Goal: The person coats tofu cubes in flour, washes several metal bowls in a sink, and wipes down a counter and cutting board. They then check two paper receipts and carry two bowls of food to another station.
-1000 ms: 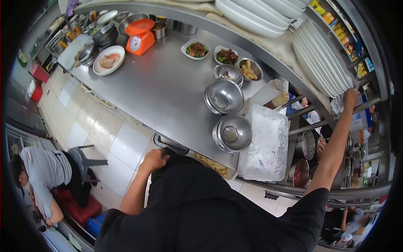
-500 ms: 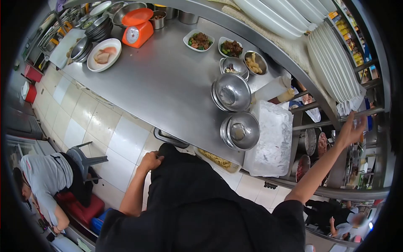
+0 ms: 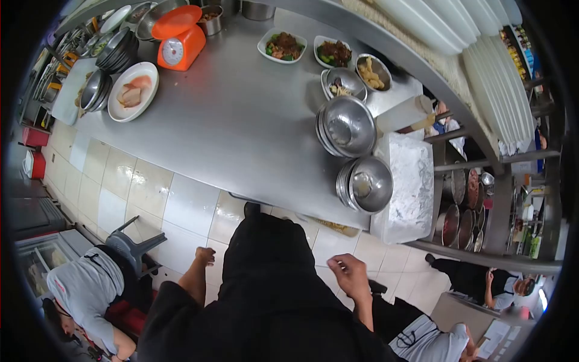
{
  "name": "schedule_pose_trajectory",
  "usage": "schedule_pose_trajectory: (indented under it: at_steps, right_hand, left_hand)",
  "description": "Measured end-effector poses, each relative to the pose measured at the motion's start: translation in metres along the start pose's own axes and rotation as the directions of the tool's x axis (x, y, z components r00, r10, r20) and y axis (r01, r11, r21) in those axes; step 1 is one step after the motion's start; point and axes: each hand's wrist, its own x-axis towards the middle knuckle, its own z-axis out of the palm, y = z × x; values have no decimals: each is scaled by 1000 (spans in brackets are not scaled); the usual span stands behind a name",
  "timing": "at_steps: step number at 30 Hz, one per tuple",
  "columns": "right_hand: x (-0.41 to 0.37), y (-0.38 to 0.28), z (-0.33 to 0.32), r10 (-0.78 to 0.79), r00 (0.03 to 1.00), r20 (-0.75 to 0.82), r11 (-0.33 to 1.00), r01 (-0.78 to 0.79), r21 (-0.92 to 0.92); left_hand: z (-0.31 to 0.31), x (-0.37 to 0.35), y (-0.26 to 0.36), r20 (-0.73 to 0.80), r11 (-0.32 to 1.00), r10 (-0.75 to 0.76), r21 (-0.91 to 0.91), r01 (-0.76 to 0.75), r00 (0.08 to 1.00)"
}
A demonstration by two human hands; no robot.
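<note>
My left hand [image 3: 205, 256] hangs beside my black apron [image 3: 265, 259], over the floor, its fingers curled in and nothing showing in them. On the other side of the apron my right hand [image 3: 350, 273] is raised, its fingers loosely closed with nothing visible inside. Both hands are apart from the steel table [image 3: 241, 108]. Nearest the right hand on the table are a stack of steel bowls [image 3: 369, 184] and a white tub [image 3: 410, 187] with a frosty white surface. A second bowl stack [image 3: 348, 127] stands just behind.
Two white dishes of food [image 3: 281, 47] [image 3: 332, 52] sit at the back. An orange scale [image 3: 181, 48] and a plate of pale slices [image 3: 134, 90] stand left. White plates [image 3: 497, 90] line the shelf. People are at lower left [image 3: 90, 283] and lower right [image 3: 416, 326].
My right hand has come back from the shelf rail at the right to beside my apron. My left hand has lowered slightly. My view has shifted, and another person now shows at lower right.
</note>
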Motion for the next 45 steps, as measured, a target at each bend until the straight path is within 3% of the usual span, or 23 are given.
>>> schedule_pose_trajectory:
  at_steps: [1, 3, 7, 10, 13, 15, 17, 19, 21, 23, 25, 26, 28, 32, 34, 37, 40, 42, 44, 45]
  right_hand:
    - [-5, 6, 11, 51, 996, 68, 999, -51, 3]
    - [-13, 22, 25, 100, 988, 118, 995, -97, -36]
    - [-16, 54, 43, 217, 954, 208, 966, -180, -184]
    - [-14, 54, 42, 219, 963, 159, 968, -194, -158]
    - [-18, 64, 44, 205, 977, 65, 976, -199, -88]
    - [-28, 73, 52, 211, 977, 17, 977, -212, 25]
    - [-38, 91, 71, 163, 987, 16, 985, -163, 53]
    - [-50, 109, 95, 179, 983, -30, 984, -179, -3]
    - [-62, 119, 115, 183, 982, 41, 983, -183, 18]
    - [-74, 125, 127, 222, 971, 89, 972, -228, 54]
    - [-85, 87, 114, 318, 932, 171, 940, -334, 72]
    - [-84, 86, 117, 320, 934, 162, 939, -335, 79]
    - [-84, 90, 122, 350, 927, 135, 930, -361, 72]
    - [-55, 84, 132, 403, 911, 88, 913, -407, 38]
    - [-32, 78, 138, 385, 921, 55, 919, -388, 65]
    - [5, 34, 142, 338, 941, -9, 940, -337, 51]
    - [38, -13, 148, 266, 962, -58, 959, -258, 115]
    - [56, -37, 157, 269, 960, -79, 946, -247, 210]
    - [67, -62, 163, 325, 940, -101, 916, -286, 282]
    - [70, -73, 165, 340, 934, -110, 903, -291, 316]
  left_hand:
    - [-10, 18, 0, 63, 997, 75, -13, -74, 995]
    - [9, -39, 28, -94, 962, 268, 80, -261, 959]
    - [22, -68, 68, 4, 884, 467, 14, -467, 884]
    - [35, -98, 76, -24, 824, 566, 33, -566, 824]
    - [34, -98, 71, 35, 785, 580, 246, -569, 814]
    - [34, -127, 59, 22, 661, 655, 468, -587, 756]
    - [30, -148, 55, 106, 458, 692, 701, -547, 714]
    - [31, -185, 53, 165, 304, 707, 807, -506, 687]
    - [35, -189, 57, 226, 95, 806, 863, -496, 547]
    - [44, -204, 69, 234, 60, 850, 848, -527, 473]
    - [54, -217, 83, 302, -75, 925, 742, -666, 232]
    - [61, -234, 94, 310, -87, 923, 742, -665, 226]
    - [77, -276, 119, 384, -198, 921, 606, -771, 65]
    - [90, -324, 176, 387, -177, 922, 451, -875, 13]
    - [88, -336, 208, 419, -244, 906, 389, -888, -65]
    - [79, -344, 255, 405, -200, 912, 309, -930, -62]
    - [66, -321, 313, 430, -308, 884, 232, -923, -187]
    - [56, -322, 347, 418, -230, 904, 312, -922, -84]
    - [48, -325, 382, 422, -85, 906, 271, -959, 39]
    - [47, -329, 401, 468, -93, 882, 294, -951, 58]
